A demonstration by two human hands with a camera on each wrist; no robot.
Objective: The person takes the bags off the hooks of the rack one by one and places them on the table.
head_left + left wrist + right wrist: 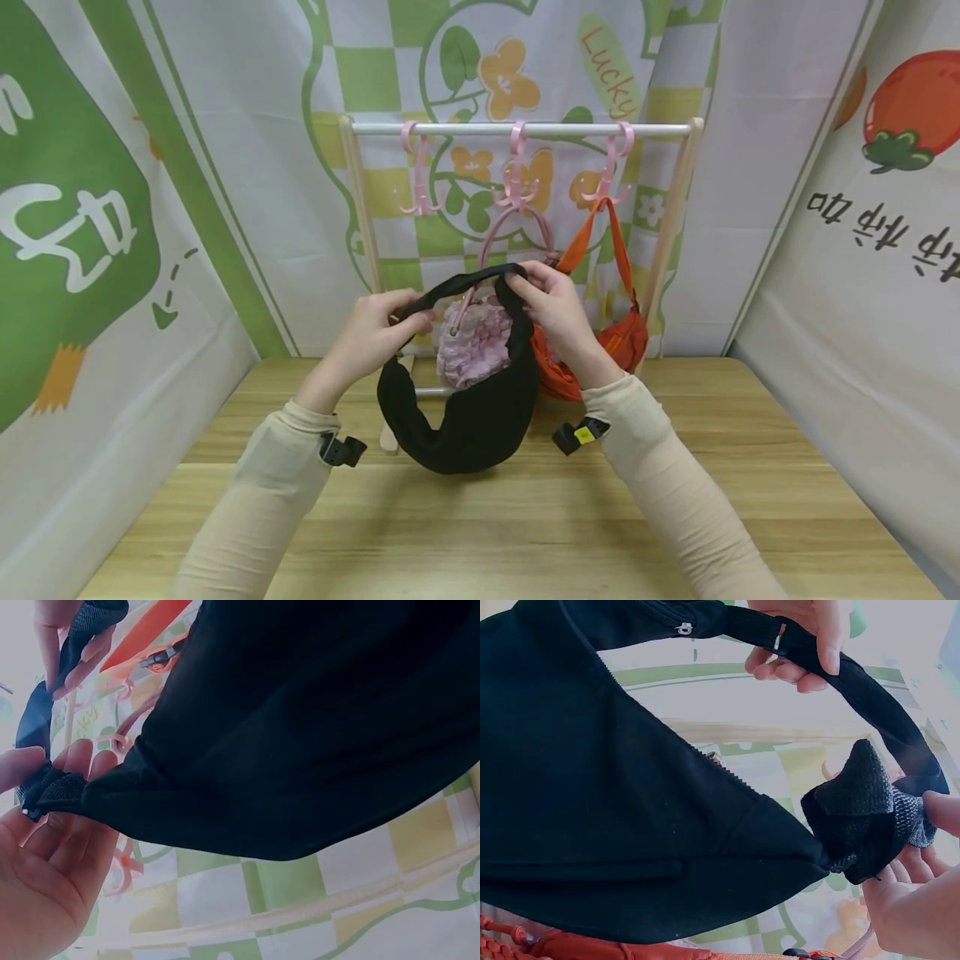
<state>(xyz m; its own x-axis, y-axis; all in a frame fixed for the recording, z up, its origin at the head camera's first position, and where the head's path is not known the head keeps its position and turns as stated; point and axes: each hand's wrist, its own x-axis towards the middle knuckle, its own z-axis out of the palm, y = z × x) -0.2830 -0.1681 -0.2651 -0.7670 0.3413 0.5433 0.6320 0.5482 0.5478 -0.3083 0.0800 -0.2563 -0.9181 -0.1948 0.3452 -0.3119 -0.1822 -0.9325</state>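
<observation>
A black shoulder bag (483, 421) is held up by its strap in front of the rack, its body hanging low. My left hand (372, 332) pinches the strap on the left side, thumb over it and fingers beneath. On the other side, my right hand (558, 308) pinches the strap near its top right. From the right wrist view, the bag (645, 780) shows a zipper along its edge and a knotted strap end (862, 817) by my right hand (919, 900). The left wrist view has the bag (300, 735) filling most of the frame beside my left hand (56, 870).
Behind stands a rack with a metal bar (465, 129). Pink hooks (420, 179) hang from it. A ruffled pink bag (476, 346) hangs at the middle, partly behind the black bag. An orange bag (626, 342) hangs at the right. Below lies a wooden table (480, 533).
</observation>
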